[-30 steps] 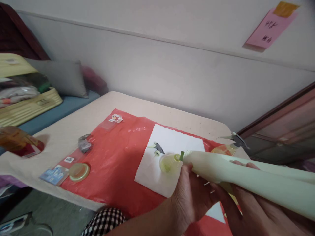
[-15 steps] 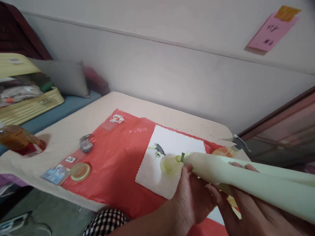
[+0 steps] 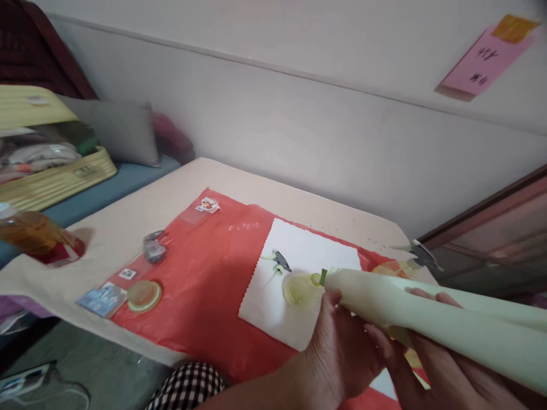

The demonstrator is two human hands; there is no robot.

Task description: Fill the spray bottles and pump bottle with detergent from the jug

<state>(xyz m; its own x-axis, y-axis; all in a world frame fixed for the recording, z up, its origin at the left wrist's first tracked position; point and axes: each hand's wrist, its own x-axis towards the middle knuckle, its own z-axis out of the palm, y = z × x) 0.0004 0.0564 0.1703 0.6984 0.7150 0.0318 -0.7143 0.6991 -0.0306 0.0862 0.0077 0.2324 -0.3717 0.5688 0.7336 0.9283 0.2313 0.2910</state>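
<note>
A large pale green jug [image 3: 384, 296] lies nearly level in the air, its green spout pointing left. My left hand [image 3: 342, 347] is closed around the underside near the neck. Farther back, my right hand [image 3: 440, 353] grips it, with fingertips showing through the handle gap. The spout sits at the mouth of a clear yellowish spray bottle [image 3: 299, 289], open-topped on a white scalloped sheet [image 3: 260, 302]; whether they touch is unclear. Left of that bottle lies its detached-looking grey and green spray trigger head [image 3: 280, 262] with a thin tube.
Red plastic sheeting [image 3: 205, 273] covers much of the table. Another spray bottle [image 3: 393, 269] with its trigger stands behind the jug. Leftward are a round lid [image 3: 144, 296], a plastic-wrapped item [image 3: 154, 247], a blue packet [image 3: 102, 299] and an amber bottle [image 3: 38, 236].
The whole view has shifted slightly, so things appear a little farther right. Both hands keep their hold on the jug, and its tilt looks about the same.
</note>
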